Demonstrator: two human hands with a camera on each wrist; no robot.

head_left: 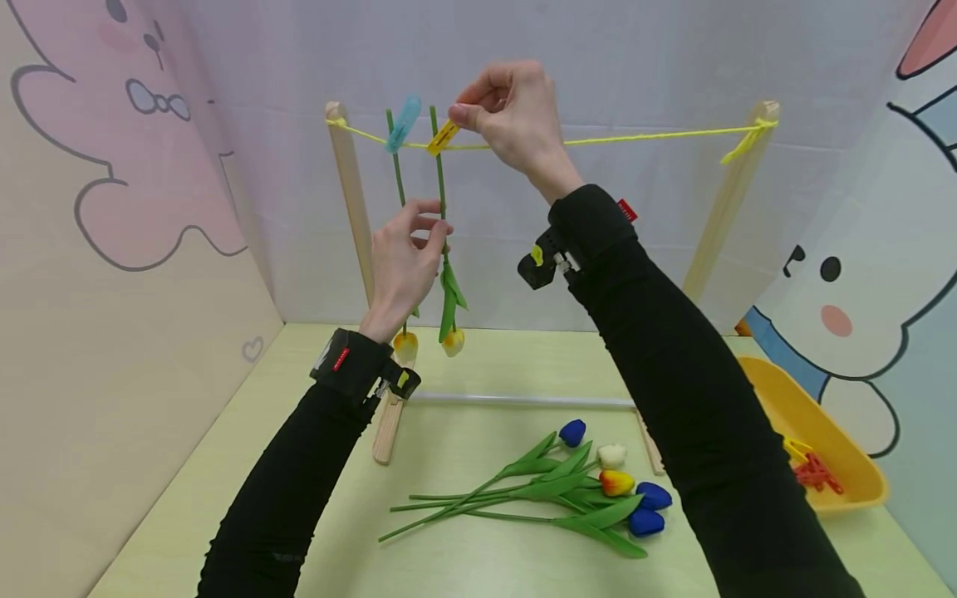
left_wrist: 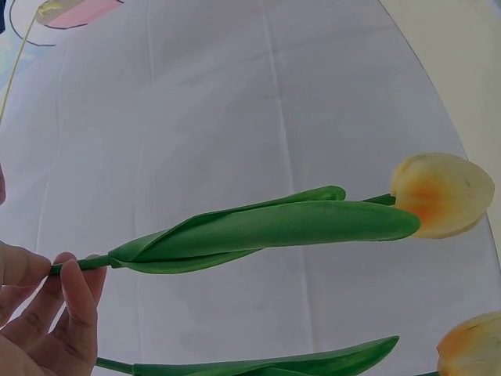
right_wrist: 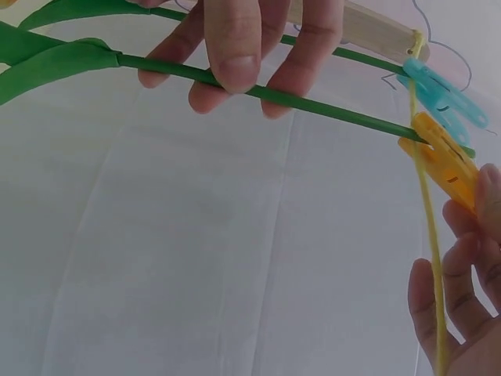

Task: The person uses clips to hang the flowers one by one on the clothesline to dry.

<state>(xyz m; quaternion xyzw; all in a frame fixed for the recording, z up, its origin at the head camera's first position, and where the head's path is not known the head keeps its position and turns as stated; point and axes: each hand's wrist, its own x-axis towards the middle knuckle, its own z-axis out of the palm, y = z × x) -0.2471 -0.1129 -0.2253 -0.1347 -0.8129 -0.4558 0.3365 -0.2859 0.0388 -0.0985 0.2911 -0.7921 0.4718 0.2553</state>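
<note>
Left hand (head_left: 407, 253) pinches, as I see from far, the stem of one yellow tulip (head_left: 449, 307), its head downward; with the right hand (head_left: 516, 116) I pinch a yellow clothespin (head_left: 443, 138) where this stem crosses the yellow string (head_left: 635, 137), near a blue clothespin (head_left: 404, 124).

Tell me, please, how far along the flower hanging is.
Done: one tulip hangs from the yellow line by the blue clothespin. In hand: the left grip holds a second tulip; the right grip pinches its yellow clothespin. Remaining, probably: five tulips lying on the table.
</note>
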